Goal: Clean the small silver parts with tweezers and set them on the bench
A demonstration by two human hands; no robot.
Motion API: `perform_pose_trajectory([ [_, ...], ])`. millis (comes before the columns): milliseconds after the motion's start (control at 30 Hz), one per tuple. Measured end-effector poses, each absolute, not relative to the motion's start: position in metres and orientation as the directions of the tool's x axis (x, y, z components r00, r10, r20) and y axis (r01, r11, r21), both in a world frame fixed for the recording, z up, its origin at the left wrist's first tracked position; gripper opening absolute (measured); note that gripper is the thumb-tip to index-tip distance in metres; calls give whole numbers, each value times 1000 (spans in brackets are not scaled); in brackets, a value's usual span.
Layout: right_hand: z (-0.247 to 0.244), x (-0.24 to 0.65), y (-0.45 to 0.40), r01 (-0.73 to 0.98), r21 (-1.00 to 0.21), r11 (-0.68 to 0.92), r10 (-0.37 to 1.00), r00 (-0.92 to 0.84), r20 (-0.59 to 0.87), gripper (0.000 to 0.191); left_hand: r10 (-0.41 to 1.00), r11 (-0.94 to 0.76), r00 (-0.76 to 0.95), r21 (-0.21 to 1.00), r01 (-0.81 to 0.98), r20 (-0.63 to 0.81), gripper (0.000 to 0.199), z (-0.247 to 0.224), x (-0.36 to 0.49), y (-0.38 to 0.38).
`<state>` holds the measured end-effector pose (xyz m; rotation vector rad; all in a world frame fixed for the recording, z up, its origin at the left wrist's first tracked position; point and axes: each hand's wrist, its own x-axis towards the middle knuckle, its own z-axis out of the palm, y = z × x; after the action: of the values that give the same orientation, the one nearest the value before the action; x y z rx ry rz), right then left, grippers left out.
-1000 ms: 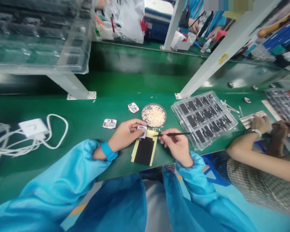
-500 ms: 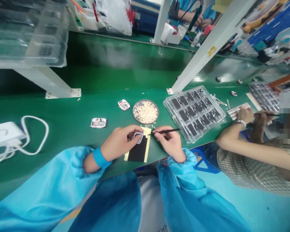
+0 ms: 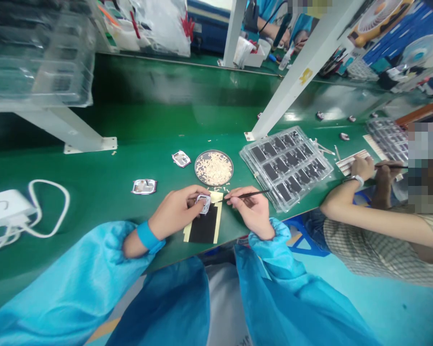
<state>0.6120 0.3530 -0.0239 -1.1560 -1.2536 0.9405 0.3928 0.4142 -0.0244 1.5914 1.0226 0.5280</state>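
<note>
a small metal frame (image 3: pixel 203 203) is pinched by the left hand (image 3: pixel 176 210); thin black tweezers (image 3: pixel 248 194) are gripped in the right hand (image 3: pixel 251 212).

— Where was there room to pass?
— Left of the left hand (image 3: pixel 176 211), bare green table (image 3: pixel 104 182) lay open out to the white cable (image 3: pixel 39 211).
— And what blocked the way?
— The round dish (image 3: pixel 214 167) stood just ahead; the clear tray (image 3: pixel 286 166) and a co-worker's forearm (image 3: pixel 350 214) crowded the right.

Round dish (image 3: pixel 214 167) lies behind the sheet (image 3: pixel 204 226), tray (image 3: pixel 286 164) right
</note>
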Motion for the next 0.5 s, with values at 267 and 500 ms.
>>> perform_pose_trajectory([
  [267,-20,602,359,229,-869,439,887,45,460,13,812,191,520,963,191,-264,41,-18,397,419],
  [500,-19,602,360,279,-816,507,850,-4,527,13,813,209,516,963,172,-268,43,-18,398,421],
])
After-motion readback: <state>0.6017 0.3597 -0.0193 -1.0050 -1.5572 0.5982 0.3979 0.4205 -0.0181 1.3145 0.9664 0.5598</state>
